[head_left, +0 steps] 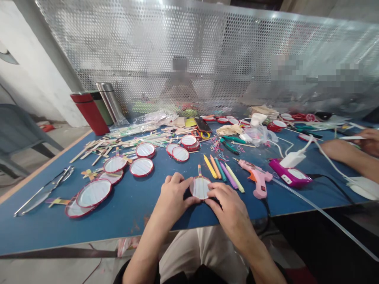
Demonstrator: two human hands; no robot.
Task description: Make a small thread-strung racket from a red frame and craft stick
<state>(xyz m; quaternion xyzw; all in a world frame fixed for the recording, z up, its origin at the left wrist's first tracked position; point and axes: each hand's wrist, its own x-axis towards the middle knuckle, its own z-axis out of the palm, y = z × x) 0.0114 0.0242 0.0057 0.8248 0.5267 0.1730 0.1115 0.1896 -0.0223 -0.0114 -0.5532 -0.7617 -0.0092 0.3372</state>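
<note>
A small round white disc (200, 188) with a coloured craft stick (199, 170) jutting from its far side lies at the table's front edge. My left hand (175, 194) grips its left rim between thumb and fingers. Opposite, my right hand (228, 200) closes on the right rim, fingertips touching the edge. Just beyond my right hand, several coloured markers (222, 169) lie side by side. To their right rests a pink glue gun (258, 176), nozzle pointing away to the left. More red-rimmed white discs (142, 167) are spread to the left, some stacked, some with sticks.
Loose craft sticks (97, 148) are heaped at the back left, near a red tumbler (91, 113) and a steel flask (110, 102). Green-handled pliers (229, 146) lie mid-table. At right are a purple power strip (288, 172), cables and another person's arm (346, 156). Perforated sheeting (207, 55) stands behind.
</note>
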